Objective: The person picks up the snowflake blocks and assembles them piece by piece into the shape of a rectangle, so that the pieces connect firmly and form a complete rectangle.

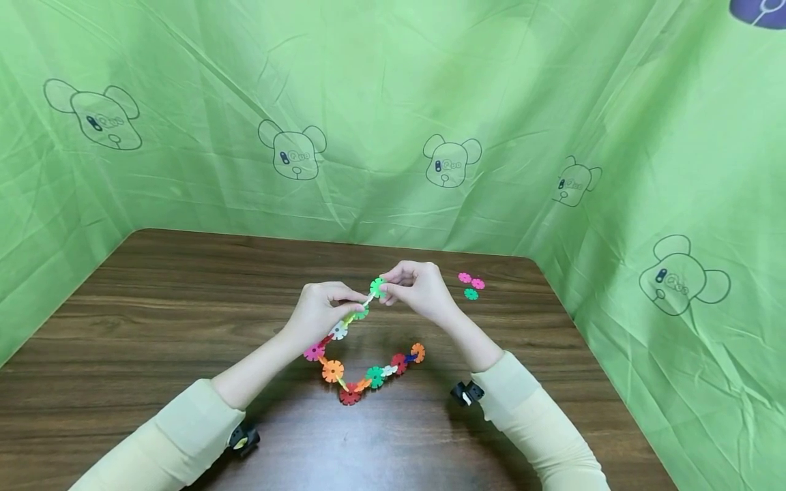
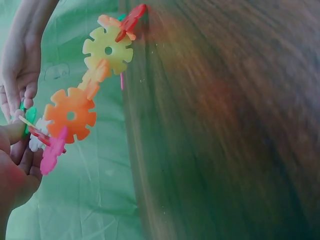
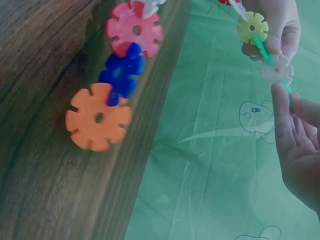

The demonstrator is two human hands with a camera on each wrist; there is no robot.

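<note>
A chain of notched plastic snowflake discs in many colours curves over the table, with an orange disc (image 1: 418, 352) at its near right end. My left hand (image 1: 313, 315) pinches the chain close to its upper end, beside a white disc (image 3: 277, 70). Between the thumb and fingers of my right hand (image 1: 424, 290) is a bright green disc (image 1: 376, 287), edge to edge with that white disc. Below my left hand the chain runs through a pink disc (image 2: 53, 152), an orange disc (image 2: 70, 116) and a yellow disc (image 2: 108, 50).
Two loose pink discs (image 1: 464, 277) and a loose green disc (image 1: 471, 294) lie at the back right of the brown wooden table (image 1: 184, 307). Green cloth (image 1: 368, 88) printed with bear heads hangs behind the table and at its sides.
</note>
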